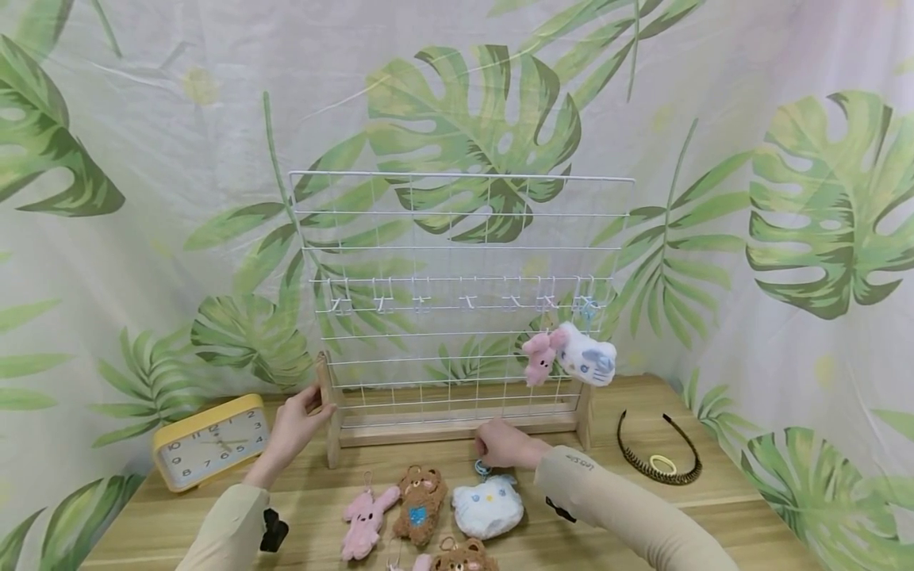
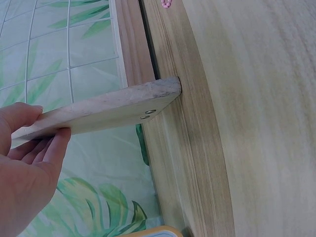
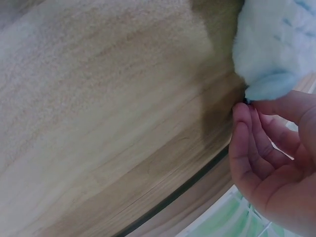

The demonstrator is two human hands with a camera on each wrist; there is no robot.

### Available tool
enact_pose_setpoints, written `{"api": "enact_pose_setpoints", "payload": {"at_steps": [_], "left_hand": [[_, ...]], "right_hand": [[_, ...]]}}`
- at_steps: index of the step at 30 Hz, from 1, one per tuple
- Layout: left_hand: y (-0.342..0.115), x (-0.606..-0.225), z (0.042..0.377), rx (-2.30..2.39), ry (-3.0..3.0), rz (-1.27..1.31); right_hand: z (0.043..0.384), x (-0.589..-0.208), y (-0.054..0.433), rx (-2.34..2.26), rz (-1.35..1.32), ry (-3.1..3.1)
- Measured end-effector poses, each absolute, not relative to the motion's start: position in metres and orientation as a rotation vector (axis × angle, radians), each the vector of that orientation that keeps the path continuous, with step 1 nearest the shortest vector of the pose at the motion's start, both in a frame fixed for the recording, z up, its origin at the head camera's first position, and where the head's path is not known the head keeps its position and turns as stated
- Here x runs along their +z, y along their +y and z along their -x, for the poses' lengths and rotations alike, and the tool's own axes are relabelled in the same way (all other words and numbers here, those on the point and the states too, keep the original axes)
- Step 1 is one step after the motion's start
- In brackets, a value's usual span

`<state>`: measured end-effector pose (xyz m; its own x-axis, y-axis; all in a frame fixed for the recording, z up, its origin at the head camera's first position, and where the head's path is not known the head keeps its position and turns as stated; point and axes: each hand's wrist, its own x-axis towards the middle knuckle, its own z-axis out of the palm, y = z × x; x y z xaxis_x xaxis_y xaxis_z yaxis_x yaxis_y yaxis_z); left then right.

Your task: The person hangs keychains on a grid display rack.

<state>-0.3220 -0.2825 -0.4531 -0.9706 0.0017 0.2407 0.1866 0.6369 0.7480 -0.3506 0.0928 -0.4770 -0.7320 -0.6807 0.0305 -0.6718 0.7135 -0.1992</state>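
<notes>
The right hand (image 1: 508,444), the nearer one, is pinching the blue ring (image 1: 482,468) of a fluffy, rounded white cat toy (image 1: 489,509), which is lying from the fingers toward the table's (image 1: 728,515) near edge, wider side to side. The left hand (image 1: 298,420) is gripping the smooth wooden post (image 1: 334,442).

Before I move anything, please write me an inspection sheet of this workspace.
Surface: light woodgrain table, partly covered.
Job's things: white wire grid rack; hanging pink plush and hanging white plush at its right; before it, pink plush toy, brown plush bear, white plush cat; more toys cut off below.
Clutter: yellow rectangular clock left; dark curved headband and yellow ring right.
Grip: left hand holds the wooden side post; right hand pinches at the cat's blue ring.
Cables: nothing seen.
Surroundings: white cloth printed with green leaves.
</notes>
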Motion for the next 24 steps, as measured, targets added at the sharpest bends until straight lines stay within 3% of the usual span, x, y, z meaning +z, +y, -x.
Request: {"api": "enact_pose_setpoints", "payload": {"at_steps": [24], "left_hand": [[-0.284, -0.452, 0.324, -1.26, -2.669, 0.154]], "right_hand": [[0.346, -0.456, 0.105, -0.616, 1.026, 2.7]]}}
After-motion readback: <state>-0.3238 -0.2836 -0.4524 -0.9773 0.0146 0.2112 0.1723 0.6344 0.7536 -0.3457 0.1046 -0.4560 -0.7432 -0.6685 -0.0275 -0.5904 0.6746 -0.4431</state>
